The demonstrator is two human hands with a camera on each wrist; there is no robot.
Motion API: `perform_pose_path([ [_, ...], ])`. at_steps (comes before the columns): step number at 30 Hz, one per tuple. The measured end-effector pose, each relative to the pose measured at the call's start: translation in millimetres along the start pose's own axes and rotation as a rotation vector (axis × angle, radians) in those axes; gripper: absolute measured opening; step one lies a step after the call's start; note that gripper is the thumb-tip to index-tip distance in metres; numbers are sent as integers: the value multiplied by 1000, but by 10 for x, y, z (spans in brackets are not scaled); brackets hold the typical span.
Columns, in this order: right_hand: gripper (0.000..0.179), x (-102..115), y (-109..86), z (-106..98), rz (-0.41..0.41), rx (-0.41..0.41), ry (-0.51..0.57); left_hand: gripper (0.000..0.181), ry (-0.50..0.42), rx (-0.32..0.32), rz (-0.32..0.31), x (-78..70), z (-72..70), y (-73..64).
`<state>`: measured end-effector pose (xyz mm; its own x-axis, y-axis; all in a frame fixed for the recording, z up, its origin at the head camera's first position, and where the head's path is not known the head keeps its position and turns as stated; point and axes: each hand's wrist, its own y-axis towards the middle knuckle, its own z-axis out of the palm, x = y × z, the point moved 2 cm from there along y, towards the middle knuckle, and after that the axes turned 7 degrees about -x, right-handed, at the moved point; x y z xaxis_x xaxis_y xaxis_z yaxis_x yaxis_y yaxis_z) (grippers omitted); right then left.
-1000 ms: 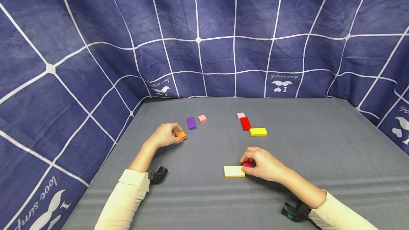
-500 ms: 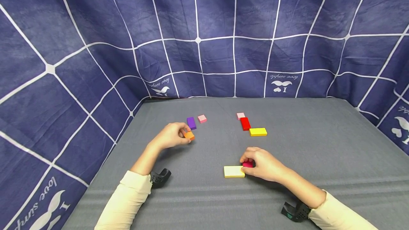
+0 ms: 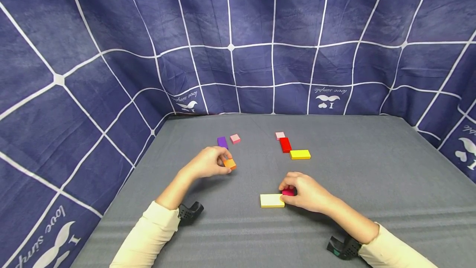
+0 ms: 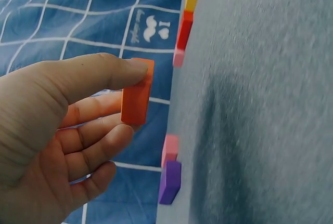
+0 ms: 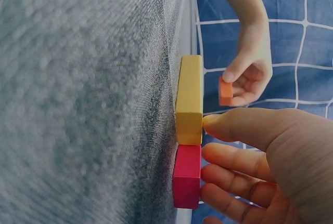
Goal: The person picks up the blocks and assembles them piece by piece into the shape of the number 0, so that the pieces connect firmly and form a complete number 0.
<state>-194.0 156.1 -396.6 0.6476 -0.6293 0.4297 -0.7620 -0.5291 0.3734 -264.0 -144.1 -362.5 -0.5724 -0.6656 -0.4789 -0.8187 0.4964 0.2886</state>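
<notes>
My left hand [image 3: 210, 162] pinches an orange block [image 4: 138, 94] between thumb and fingers, held above the table in the left wrist view. Just behind that hand lies a purple block [image 3: 222, 142], partly covered by it in the head view, with a small pink block [image 3: 235, 138] beside it. Lower down, my right hand [image 3: 306, 192] rests its fingertips on two blocks lying end to end. Its thumb touches the pale yellow block [image 5: 190, 99] and its other fingers touch the magenta block [image 5: 187, 176].
Farther back on the grey table [image 3: 353, 156] lie a light pink block [image 3: 280, 135], a red block [image 3: 285, 144] and a bright yellow block [image 3: 300, 154], staggered corner to corner. A dark blue checked cloth [image 3: 253, 65] hangs behind the table and along its left side.
My left hand has carried the orange block to the right and slightly toward me, passing in front of the purple block. The right hand stays at the pale yellow and magenta blocks.
</notes>
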Motion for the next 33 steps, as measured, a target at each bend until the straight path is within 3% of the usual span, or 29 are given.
perform_pose_path([
  [14,13,8,10,6,-9,-13,-5,29,6,76,116,-290,147,-19],
  [33,14,29,-1,-16,-50,-36,-10,27,-29,171,137,-443,412,-60],
])
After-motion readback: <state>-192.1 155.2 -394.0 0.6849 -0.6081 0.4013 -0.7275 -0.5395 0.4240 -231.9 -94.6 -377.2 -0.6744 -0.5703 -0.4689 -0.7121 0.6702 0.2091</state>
